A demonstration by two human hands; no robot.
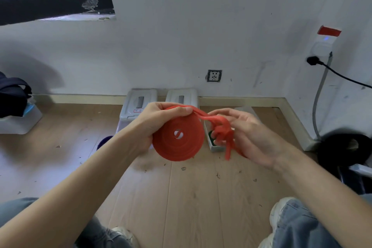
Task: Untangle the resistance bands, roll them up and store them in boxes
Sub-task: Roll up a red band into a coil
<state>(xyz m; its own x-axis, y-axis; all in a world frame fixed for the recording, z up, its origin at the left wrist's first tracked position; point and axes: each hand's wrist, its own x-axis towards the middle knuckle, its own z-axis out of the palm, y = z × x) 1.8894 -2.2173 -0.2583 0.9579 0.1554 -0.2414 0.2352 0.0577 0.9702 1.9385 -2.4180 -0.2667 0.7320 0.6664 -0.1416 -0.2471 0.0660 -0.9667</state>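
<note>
red resistance band (178,137) sits mostly wound into a flat coil, held above the wooden floor (191,197). left hand (155,125) clamps the coil, thumb on its top edge. right hand (247,135) curls its fingers round the loose, knotted tail beside it.

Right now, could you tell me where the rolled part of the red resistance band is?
In the head view it is mid-frame, held above the wooden floor: the red coil sits in the left hand, its loose tail in the right hand.
</note>
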